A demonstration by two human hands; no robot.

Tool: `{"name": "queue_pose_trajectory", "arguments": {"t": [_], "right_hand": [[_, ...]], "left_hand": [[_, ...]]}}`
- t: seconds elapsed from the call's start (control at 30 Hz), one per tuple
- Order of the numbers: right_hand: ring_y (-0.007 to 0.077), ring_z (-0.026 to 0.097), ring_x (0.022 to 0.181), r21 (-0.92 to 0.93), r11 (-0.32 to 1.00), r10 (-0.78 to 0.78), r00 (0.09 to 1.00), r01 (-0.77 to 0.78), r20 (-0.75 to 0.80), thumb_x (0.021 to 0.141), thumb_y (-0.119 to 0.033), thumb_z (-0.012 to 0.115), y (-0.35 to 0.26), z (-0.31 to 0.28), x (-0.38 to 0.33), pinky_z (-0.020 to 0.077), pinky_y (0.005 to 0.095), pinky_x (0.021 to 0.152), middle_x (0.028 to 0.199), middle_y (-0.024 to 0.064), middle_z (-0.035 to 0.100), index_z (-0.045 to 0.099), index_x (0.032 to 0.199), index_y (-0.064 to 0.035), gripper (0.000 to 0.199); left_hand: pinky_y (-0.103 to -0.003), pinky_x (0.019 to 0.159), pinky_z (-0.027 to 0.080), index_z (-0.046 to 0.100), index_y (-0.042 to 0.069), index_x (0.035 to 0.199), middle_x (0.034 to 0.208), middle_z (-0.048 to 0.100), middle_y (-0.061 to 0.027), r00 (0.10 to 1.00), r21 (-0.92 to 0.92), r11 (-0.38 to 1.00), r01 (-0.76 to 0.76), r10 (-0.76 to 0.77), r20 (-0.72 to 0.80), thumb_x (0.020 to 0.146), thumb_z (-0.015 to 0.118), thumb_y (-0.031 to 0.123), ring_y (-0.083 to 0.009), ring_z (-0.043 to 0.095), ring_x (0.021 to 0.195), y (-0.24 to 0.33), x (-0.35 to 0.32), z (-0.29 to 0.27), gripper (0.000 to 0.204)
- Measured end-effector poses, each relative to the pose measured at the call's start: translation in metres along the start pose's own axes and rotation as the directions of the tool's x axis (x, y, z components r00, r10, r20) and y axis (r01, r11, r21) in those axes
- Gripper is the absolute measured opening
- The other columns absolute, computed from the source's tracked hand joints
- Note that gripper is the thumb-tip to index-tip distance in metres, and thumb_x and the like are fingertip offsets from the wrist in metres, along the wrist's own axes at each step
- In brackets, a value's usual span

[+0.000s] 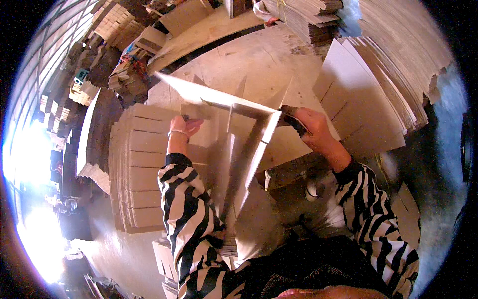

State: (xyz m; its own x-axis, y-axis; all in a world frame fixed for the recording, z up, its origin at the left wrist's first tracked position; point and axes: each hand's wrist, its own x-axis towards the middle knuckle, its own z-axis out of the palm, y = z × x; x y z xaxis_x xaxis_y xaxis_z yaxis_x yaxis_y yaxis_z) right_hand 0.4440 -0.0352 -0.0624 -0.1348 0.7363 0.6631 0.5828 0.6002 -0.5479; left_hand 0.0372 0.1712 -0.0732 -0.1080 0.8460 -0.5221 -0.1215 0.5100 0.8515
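Both hands hold slotted cardboard strips crossed above the desk [259,55] — the left hand [183,125] pinches the long strip [209,94] near its left end, the right hand [309,127] closes its grip on the crossing strip [261,149] at the corner where they meet.

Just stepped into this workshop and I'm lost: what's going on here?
A person in striped sleeves is fitting slotted tan cardboard strips together into a crossed divider. The left hand holds one end, the right hand the other corner. Stacks of slotted cardboard sheets lie at the left, and more flat sheets at the right.
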Motion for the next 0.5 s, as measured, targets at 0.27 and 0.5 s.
{"name": "queue_pose_trajectory", "arguments": {"t": [0.27,0.5], "right_hand": [[0.0391,0.063,0.085,-0.032,0.998,0.054,0.999,-0.054,0.003,0.068,-0.006,0.059,0.006,0.001,-0.002,0.0506,0.0434,0.072,0.091,0.0183,0.064,0.061,0.112,-0.0071,0.044],[0.0388,0.063,0.082,-0.093,0.994,0.062,0.995,-0.055,0.072,0.072,0.0,0.059,0.013,-0.005,-0.003,0.0503,0.0428,0.07,0.09,0.0184,0.064,0.06,0.113,-0.0089,0.042]], "left_hand": [[-0.032,0.062,0.056,0.047,-0.007,0.113,0.096,0.068,-0.0269,0.979,0.448,0.879,-0.161,0.084,0.188,0.095,0.028,0.016,-0.0341,0.071,0.081,0.002,-0.015,0.01,0.035],[-0.032,0.064,0.057,0.06,-0.003,0.096,0.081,0.068,-0.0168,0.819,0.393,0.743,-0.542,0.36,0.447,0.093,0.035,0.002,-0.0264,0.07,0.076,0.041,-0.063,0.036,0.026]]}}
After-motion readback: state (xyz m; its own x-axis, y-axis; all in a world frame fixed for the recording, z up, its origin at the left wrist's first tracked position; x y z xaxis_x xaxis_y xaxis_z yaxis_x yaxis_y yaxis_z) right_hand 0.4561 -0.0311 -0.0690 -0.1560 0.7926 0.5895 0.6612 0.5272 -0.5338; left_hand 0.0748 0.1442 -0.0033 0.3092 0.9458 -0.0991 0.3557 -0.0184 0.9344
